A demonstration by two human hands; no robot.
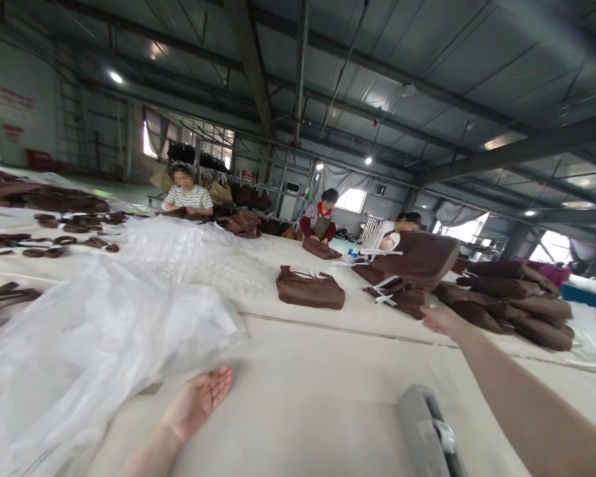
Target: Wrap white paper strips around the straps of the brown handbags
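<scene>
My left hand (198,401) is palm up over the table, fingers stretched out and holding nothing, just right of a heap of clear plastic bags (144,318). My right hand (441,320) reaches far forward, its fingers closed at the edge of a brown bag (407,301) with white strips on it. Just above it, another brown bag (417,255) stands raised and tilted. A finished-looking brown handbag (310,288) sits upright by itself near the middle of the table.
Stuffed brown bags (521,298) are piled at the right. A grey tool (430,430), perhaps a tape dispenser, lies near the front edge. Rolled brown straps (49,248) cover the far left. Several people work across the white table (318,371), one handling a brown bag (320,248).
</scene>
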